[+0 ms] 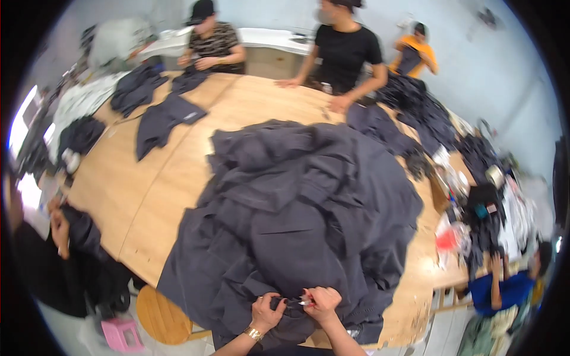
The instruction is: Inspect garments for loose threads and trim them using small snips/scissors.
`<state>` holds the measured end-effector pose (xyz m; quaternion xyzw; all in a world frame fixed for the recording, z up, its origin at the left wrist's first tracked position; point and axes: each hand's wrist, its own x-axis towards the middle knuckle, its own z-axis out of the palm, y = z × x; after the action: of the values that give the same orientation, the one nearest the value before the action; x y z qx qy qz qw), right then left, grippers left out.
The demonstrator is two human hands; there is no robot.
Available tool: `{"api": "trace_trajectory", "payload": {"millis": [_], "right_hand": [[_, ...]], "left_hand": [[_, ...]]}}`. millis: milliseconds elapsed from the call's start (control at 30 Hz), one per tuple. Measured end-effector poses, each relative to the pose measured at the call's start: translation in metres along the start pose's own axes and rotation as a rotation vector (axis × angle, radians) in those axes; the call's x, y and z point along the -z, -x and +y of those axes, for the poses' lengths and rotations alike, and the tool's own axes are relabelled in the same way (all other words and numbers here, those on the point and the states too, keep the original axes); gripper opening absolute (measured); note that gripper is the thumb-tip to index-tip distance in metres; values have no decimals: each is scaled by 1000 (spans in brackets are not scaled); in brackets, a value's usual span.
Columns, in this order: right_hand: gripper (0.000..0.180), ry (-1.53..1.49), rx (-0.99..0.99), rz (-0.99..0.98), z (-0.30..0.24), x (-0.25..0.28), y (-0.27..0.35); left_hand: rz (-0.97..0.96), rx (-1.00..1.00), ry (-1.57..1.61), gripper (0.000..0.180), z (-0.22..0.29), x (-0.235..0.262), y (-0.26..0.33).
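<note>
A fold of dark grey cloth (291, 306) lay between the person's two hands, at the near edge of a big, rumpled pile of dark garments (291, 243). The left hand (266, 311) was narrowed, pinching the fold between thumb and fingers. The right hand (322, 301), just beside it, was closed around a small tool (306, 301) with a pale tip, its exact kind too small to make out. A gold-coloured watch (254, 333) circled the left wrist.

The pile covered much of the light wooden worktop (142, 207). Beyond it on the left, a separate dark garment (163, 124) lay spread out; on the right, near the edge, sat a clear plastic bag with something red (448, 239) inside. At the far side, a person in a black T-shirt (347, 53) leaned with both hands on the worktop. On the near left, a round wooden stool (160, 317) stood near a pink plastic stool (122, 333).
</note>
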<state>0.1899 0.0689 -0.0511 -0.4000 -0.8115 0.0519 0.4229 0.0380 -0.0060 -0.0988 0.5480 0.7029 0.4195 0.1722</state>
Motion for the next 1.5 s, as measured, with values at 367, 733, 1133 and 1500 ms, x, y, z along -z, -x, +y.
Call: {"api": "trace_trajectory", "payload": {"millis": [367, 733, 1133, 1500], "right_hand": [[11, 105, 0, 25, 2, -4, 6], [12, 127, 6, 74, -1, -2, 0], [16, 69, 38, 62, -3, 5, -1], [15, 57, 14, 74, -4, 5, -2]], "left_hand": [[16, -39, 63, 27, 1, -5, 2], [-16, -54, 97, 26, 1, -4, -1], [-13, -87, 217, 20, 9, 12, -5], [-40, -78, 212, 18, 10, 12, -8]]}}
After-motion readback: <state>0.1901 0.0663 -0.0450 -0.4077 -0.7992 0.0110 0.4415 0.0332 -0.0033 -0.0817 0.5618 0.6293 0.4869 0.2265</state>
